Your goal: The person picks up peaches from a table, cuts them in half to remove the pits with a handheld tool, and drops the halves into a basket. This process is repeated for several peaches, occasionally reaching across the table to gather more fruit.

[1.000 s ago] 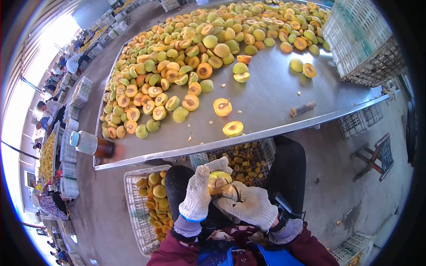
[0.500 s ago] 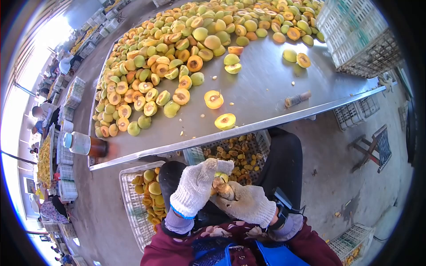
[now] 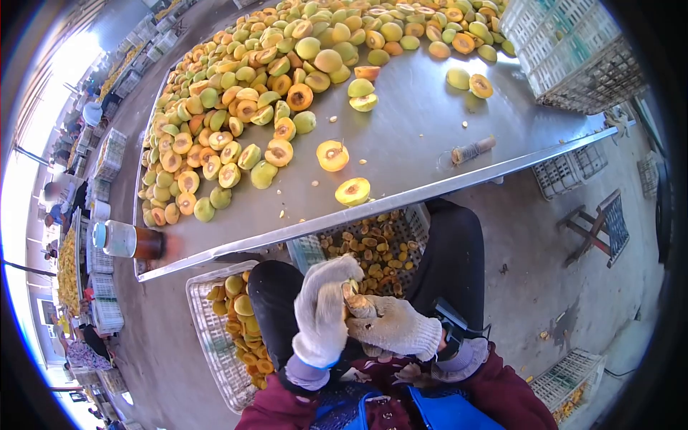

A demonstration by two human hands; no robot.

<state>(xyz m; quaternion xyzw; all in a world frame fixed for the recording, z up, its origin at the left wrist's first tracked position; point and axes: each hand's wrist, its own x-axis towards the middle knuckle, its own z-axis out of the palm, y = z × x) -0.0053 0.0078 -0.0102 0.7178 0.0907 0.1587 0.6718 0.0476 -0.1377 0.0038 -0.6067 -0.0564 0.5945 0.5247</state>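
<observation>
My left hand point(image 3: 322, 304), in a whitish knit glove, is closed in front of my lap. A piece of fruit, apparently an apricot half, is in its fingers, nearly all hidden now. My right hand point(image 3: 395, 326), in a stained glove, is closed against it, with a brownish, worn-looking tip point(image 3: 360, 306) between the two. Whether that tip is a covered thumb or part of a tool, I cannot tell. Below the hands, between my knees, a crate point(image 3: 306, 252) holds small brown-yellow fruit pieces or stones. To the left, a white crate point(image 3: 204, 337) contains apricot halves.
Apricot halves point(image 3: 287, 93) are heaped over the metal table point(image 3: 408, 136). A short tool with a wrapped handle point(image 3: 473, 150) lies near its edge. A jar of brown liquid point(image 3: 129, 241) stands at the left corner, stacked crates point(image 3: 573, 57) at the right. A folding stool point(image 3: 605, 226) is on the floor.
The view has shifted slightly, so the table appears further left. My left fingers have curled over the fruit, hiding the yellow-green part seen before. Both hands remain together.
</observation>
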